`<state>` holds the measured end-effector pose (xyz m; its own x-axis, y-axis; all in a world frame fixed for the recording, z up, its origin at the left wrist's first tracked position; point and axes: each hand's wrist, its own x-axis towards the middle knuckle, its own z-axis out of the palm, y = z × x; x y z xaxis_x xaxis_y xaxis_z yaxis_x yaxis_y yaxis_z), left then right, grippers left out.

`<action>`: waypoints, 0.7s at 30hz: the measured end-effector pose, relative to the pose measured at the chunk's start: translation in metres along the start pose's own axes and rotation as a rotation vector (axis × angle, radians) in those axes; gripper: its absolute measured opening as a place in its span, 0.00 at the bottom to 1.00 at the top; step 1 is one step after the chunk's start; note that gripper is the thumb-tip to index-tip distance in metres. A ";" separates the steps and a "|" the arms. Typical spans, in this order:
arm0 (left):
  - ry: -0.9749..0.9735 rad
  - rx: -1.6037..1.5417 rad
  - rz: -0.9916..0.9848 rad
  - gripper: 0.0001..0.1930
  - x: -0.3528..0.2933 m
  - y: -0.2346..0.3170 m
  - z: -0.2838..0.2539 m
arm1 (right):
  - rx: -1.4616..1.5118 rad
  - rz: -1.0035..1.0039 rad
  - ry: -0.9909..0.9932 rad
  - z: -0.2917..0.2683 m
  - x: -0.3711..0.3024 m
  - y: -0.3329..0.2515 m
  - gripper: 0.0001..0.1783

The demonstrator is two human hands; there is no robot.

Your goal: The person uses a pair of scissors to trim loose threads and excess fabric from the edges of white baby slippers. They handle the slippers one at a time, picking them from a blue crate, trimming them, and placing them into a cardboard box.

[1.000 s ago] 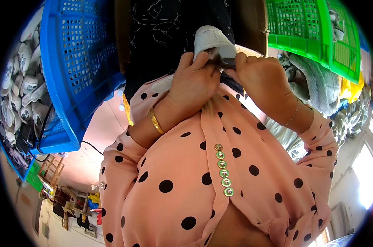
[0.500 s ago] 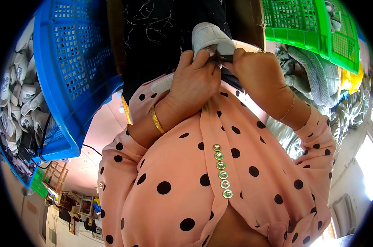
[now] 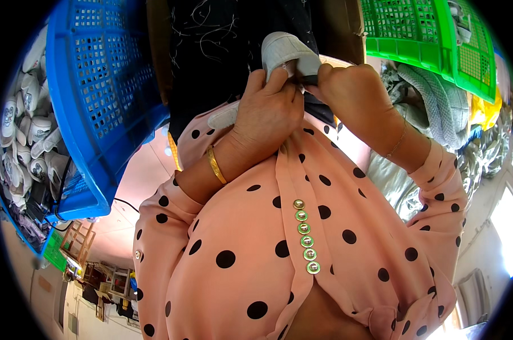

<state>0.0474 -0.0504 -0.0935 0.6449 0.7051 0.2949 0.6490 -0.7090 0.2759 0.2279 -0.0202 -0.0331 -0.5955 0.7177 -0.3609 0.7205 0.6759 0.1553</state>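
A white shoe upper (image 3: 283, 49) is held over my lap, its rounded end pointing away from me and its dark-lined opening facing my hands. My left hand (image 3: 269, 110) is closed around its near part, fingers bent over the edge. At the right side of the opening, my right hand (image 3: 352, 90) pinches the edge between thumb and bent fingers; its fingertips are partly hidden. A flat, pale strip-like piece (image 3: 223, 115) lies by my left wrist, and I cannot tell whether it belongs to the same upper.
A blue plastic basket (image 3: 106, 85) stands close on the left, beside a heap of white shoe pieces (image 3: 35, 136). On the right are a green basket (image 3: 409, 31) and grey shoe uppers (image 3: 429, 102). Loose threads lie on the dark cloth (image 3: 211, 62) over my lap.
My right hand has turned slightly, its wrist and forearm shifting a little right. The shoe upper has tilted a touch to the left. My left hand keeps its grip.
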 end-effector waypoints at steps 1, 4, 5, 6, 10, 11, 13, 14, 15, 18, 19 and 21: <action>0.010 0.000 0.002 0.11 0.000 0.000 0.001 | 0.012 -0.016 0.017 0.001 0.001 0.001 0.02; 0.008 0.006 0.008 0.11 0.001 0.000 0.000 | 0.057 -0.017 -0.061 -0.002 0.005 0.003 0.04; 0.008 0.007 0.011 0.11 0.001 0.000 0.000 | 0.050 -0.009 -0.084 -0.001 0.006 0.003 0.04; 0.008 0.008 0.013 0.10 0.000 0.000 0.000 | 0.042 -0.001 -0.107 0.000 0.008 0.002 0.04; 0.000 -0.001 0.025 0.10 0.001 0.002 -0.001 | 0.022 -0.071 -0.016 0.007 0.007 0.002 0.05; 0.004 -0.002 0.026 0.10 0.001 0.002 -0.001 | 0.032 -0.061 -0.051 0.005 0.007 0.002 0.05; 0.011 0.000 0.022 0.10 0.001 0.003 -0.001 | 0.052 -0.048 -0.121 0.000 0.010 0.001 0.05; 0.007 0.004 0.022 0.10 0.001 0.002 -0.001 | 0.035 -0.047 -0.117 0.000 0.010 0.001 0.04; 0.004 0.006 0.022 0.09 0.001 0.002 -0.001 | 0.018 -0.045 -0.114 0.001 0.010 0.000 0.04; -0.005 0.014 0.032 0.10 0.001 0.002 -0.001 | 0.004 -0.022 -0.112 0.001 0.011 -0.003 0.04; -0.007 0.017 0.037 0.10 0.001 0.002 -0.002 | 0.005 -0.011 -0.113 0.000 0.011 -0.004 0.04; -0.017 0.015 0.038 0.10 0.001 0.001 -0.002 | 0.047 -0.041 -0.073 0.001 0.011 -0.002 0.04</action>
<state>0.0477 -0.0507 -0.0906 0.6758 0.6778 0.2896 0.6297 -0.7351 0.2511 0.2204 -0.0140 -0.0387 -0.5987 0.6740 -0.4327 0.7128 0.6948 0.0960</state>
